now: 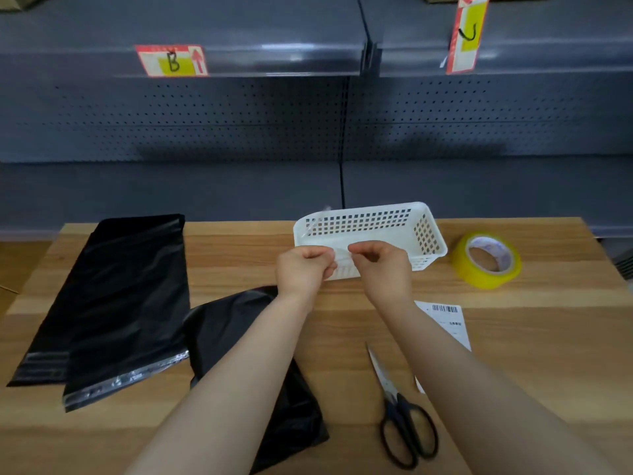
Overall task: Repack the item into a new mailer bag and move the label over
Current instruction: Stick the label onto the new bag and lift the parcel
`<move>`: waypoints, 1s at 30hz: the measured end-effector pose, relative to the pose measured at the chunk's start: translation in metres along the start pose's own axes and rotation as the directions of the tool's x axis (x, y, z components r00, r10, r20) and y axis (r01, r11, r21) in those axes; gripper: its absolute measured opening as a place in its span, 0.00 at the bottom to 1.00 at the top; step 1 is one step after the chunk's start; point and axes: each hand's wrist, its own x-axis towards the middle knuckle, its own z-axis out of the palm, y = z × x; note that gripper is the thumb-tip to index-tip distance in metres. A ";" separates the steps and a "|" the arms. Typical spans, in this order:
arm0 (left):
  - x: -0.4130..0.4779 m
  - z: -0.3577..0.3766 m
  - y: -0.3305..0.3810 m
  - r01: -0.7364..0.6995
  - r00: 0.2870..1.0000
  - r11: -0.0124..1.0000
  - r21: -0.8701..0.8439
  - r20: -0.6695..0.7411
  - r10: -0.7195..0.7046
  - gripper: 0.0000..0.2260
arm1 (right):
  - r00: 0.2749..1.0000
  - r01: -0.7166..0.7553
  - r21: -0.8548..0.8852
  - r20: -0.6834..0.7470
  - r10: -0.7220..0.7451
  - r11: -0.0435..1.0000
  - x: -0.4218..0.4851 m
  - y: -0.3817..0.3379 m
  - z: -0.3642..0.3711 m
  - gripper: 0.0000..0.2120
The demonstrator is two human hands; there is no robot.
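- Scissors are lying nearest you at about 5 o'clock on the wooden table, blades shut and pointing away from you, just beside your right forearm.
- Your left forearm is crossing over a crumpled black bag at 6 o'clock.
- Your left hand is curling nearly into a fist, fingertips pinching the near rim of the white perforated basket at 12 o'clock.
- Your right hand is doing the same just beside it, thumb and fingers pressed together on that rim; the two hands are sitting close but not touching.
- I cannot tell whether a thin clear film is caught between your fingertips.
- Flat black mailer bags are lying overlapped at 9 o'clock, well apart from the basket.
- A white printed label is resting at 3 o'clock, partly under your right forearm.
- A yellow tape roll is sitting at 2 o'clock, near the basket.
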 end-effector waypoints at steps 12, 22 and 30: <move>0.059 0.054 -0.009 -0.127 0.976 0.854 0.505 -0.090 0.199 0.06 | 0.982 0.177 -0.403 0.131 -0.135 0.898 0.071 0.033 -0.026 0.13; 0.034 0.062 -0.011 -0.427 0.856 0.624 0.654 0.070 0.513 0.12 | 0.960 0.280 -0.355 0.079 -0.270 0.892 0.060 0.049 -0.043 0.12; -0.028 0.093 -0.065 -0.519 0.852 0.625 0.583 0.296 0.432 0.07 | 0.956 0.288 -0.257 0.024 -0.292 0.923 0.027 0.063 -0.078 0.12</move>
